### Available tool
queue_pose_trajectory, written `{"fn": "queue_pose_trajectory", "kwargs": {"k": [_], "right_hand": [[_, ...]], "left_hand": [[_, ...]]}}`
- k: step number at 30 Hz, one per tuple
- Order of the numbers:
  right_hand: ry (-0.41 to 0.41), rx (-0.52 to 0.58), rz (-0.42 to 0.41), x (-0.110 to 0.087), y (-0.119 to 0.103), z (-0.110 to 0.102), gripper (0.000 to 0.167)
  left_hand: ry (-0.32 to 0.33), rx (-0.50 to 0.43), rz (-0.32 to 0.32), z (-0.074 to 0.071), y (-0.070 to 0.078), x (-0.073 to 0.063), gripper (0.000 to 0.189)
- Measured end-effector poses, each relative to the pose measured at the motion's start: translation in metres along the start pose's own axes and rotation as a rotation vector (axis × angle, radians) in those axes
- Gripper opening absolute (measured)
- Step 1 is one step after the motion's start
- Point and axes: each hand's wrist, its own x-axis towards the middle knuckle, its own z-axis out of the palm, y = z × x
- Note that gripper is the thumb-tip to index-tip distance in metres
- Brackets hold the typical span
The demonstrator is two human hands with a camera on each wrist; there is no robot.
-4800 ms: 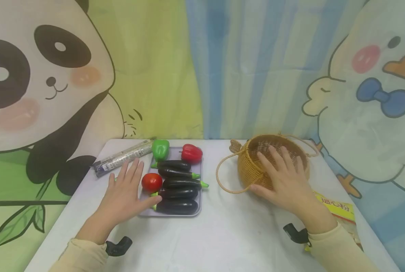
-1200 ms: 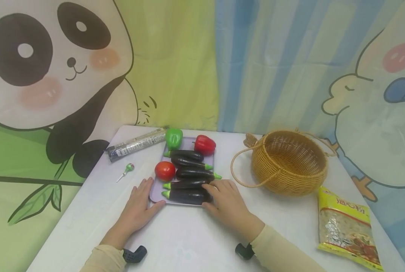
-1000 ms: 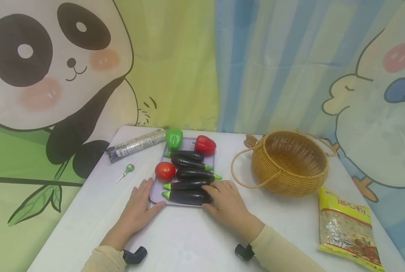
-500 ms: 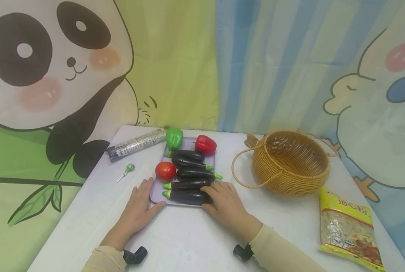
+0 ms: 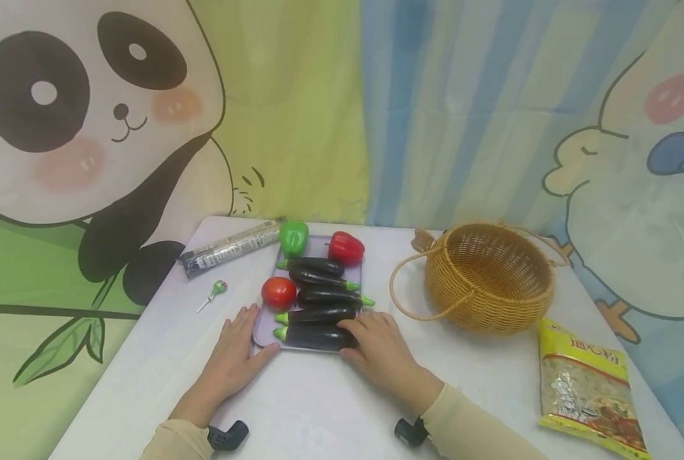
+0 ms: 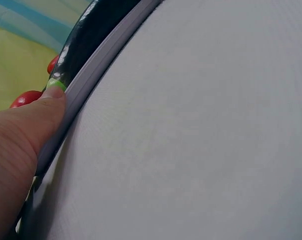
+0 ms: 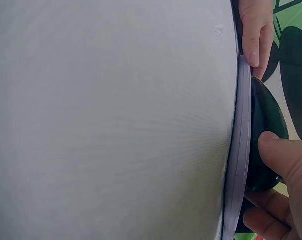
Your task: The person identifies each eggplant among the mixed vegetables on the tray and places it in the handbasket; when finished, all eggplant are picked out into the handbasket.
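In the head view, a pale purple tray (image 5: 266, 332) bears several dark eggplants with green stems, a tomato (image 5: 279, 292), a green bell pepper (image 5: 294, 238) and a red bell pepper (image 5: 346, 248). My right hand (image 5: 384, 348) pinches the blunt right end of the nearest eggplant (image 5: 313, 337). Its thumb lies on the dark skin in the right wrist view, with the other fingers curled at the end. My left hand (image 5: 232, 354) rests at the tray's near left corner, fingers extended along the side. In the left wrist view, its thumb (image 6: 53, 107) touches the rim.
A woven basket (image 5: 468, 313) with loop handles stands to the right of the tray. A yellow food packet (image 5: 589, 383) lies at the right edge. A lollipop (image 5: 219, 287) and a long silver packet (image 5: 232, 248) lie on the left. Printed curtains rise behind the table.
From raised and spread over the table, both hands have come down to the tray, the right one onto the nearest eggplant. Over the last second they have hardly moved.
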Motion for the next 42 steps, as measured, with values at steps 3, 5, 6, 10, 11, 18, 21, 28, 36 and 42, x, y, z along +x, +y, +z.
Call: {"fn": "queue_pose_trajectory", "kwargs": {"k": [3, 5, 6, 10, 11, 18, 21, 28, 36, 42], "right_hand": [[-0.003, -0.001, 0.005, -0.001, -0.001, -0.001, 0.053], [-0.008, -0.002, 0.010, -0.002, -0.001, -0.003, 0.053], [-0.010, -0.002, 0.012, -0.002, -0.001, -0.004, 0.053], [-0.009, -0.001, 0.018, -0.004, -0.001, -0.009, 0.054], [-0.004, -0.001, 0.017, -0.005, -0.001, -0.010, 0.054], [0.044, 0.001, -0.014, -0.008, -0.001, -0.023, 0.052], [0.076, 0.005, -0.028, -0.009, -0.002, -0.028, 0.052], [0.096, 0.017, -0.014, -0.014, -0.004, -0.039, 0.053], [0.119, 0.007, -0.018, -0.019, -0.001, -0.050, 0.054], [0.148, 0.009, -0.019, -0.022, 0.000, -0.059, 0.055]], "left_hand": [[0.001, 0.005, 0.001, 0.000, -0.001, 0.000, 0.102], [0.000, 0.005, 0.000, 0.000, -0.001, 0.000, 0.102], [0.000, 0.005, -0.001, 0.001, -0.002, 0.000, 0.102], [-0.002, -0.001, -0.002, 0.001, -0.002, 0.001, 0.102], [-0.002, -0.002, -0.002, 0.001, -0.002, 0.000, 0.102], [0.004, 0.008, 0.005, 0.001, -0.001, 0.000, 0.102], [0.007, 0.008, 0.009, 0.001, -0.002, 0.000, 0.102], [-0.001, 0.003, 0.003, 0.001, -0.002, 0.000, 0.103], [0.002, 0.007, 0.001, 0.000, -0.002, 0.000, 0.104], [0.005, -0.002, 0.007, 0.001, -0.003, 0.000, 0.102]]}}
